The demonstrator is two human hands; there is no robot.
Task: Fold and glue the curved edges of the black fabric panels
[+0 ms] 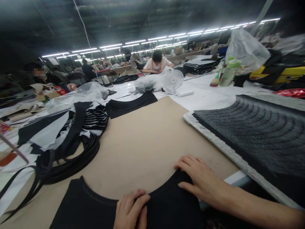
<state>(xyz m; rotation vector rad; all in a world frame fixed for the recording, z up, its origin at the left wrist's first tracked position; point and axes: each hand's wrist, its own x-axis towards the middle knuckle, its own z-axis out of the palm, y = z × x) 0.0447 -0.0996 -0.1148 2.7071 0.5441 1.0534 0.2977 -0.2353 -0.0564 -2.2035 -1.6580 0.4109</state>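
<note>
While the curled left hand (pixel 130 208) and half-open right hand (pixel 202 176) rest, grip uncertain, on the black fabric panel (pixel 88 210) spread at the desk's (pixel 143 146) near edge, looped black strips (pixel 82 163) appear unused.

Black piece (pixel 95 205) cut off below, dark ceiling (pixel 133 19) blurred

We have a plain black panel (pixel 164 210) lying at the near side of the tan tabletop (pixel 143 146), its far edge scooped into a long concave curve (a faint line runs just inside it, on our left).
</note>
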